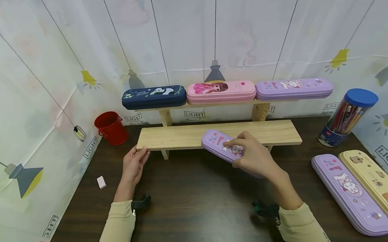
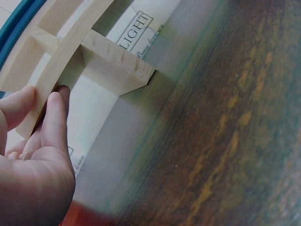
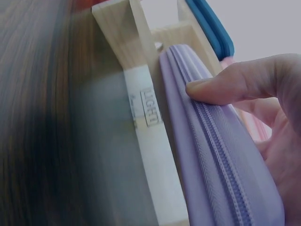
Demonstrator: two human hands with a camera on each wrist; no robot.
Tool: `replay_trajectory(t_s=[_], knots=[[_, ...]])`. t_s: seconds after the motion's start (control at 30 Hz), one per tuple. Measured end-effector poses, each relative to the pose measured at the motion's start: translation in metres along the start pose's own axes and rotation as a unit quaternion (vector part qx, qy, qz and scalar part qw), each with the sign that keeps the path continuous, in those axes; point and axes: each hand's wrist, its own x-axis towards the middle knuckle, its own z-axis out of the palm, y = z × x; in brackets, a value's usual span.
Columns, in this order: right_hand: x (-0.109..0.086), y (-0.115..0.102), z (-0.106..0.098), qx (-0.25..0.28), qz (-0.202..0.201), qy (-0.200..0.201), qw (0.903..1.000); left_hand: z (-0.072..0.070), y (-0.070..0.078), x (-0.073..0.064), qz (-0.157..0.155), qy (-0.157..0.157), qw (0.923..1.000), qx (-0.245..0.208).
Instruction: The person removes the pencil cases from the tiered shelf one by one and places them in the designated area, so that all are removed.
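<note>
A two-tier wooden shelf [image 1: 174, 135] stands at the back of the dark table. My left hand [image 1: 134, 167] pinches the left end of its lower board, thumb on top and fingers beneath, as the left wrist view also shows. A purple pencil case [image 1: 216, 140] is gripped by my right hand [image 1: 256, 156], tilted, in front of the lower board. In the right wrist view my thumb presses beside the zipper [image 3: 214, 155] of this case. On the upper board sit a navy panda case [image 1: 154, 97], a pink case [image 1: 226, 92] and another purple case [image 1: 294, 89].
At right lie a purple case [image 1: 351, 194] and a yellow case [image 1: 382, 189] side by side. Behind them is a blue-lidded pencil jar [image 1: 347, 116]. A red bucket [image 1: 111, 128] stands left of the shelf, and a small white eraser [image 1: 101, 182] lies on the table [image 1: 188, 220].
</note>
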Motion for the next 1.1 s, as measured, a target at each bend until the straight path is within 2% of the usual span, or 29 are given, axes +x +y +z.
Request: replay_trajectory(t_s=[0.3,0.83,1.1], knots=[[-0.019,0.023,-0.015,-0.007,0.013,0.007,0.9999,-0.002,-0.002,-0.001,0.008,0.000,0.9999,0.008],[-0.062,0.049,-0.042,0.001,0.039,0.022,0.9990,-0.002,-0.002,0.001,0.009,0.005,0.9999,0.010],[-0.083,0.063,-0.050,0.014,0.060,0.034,0.9975,0.002,0.002,-0.004,0.000,-0.008,1.0000,0.006]])
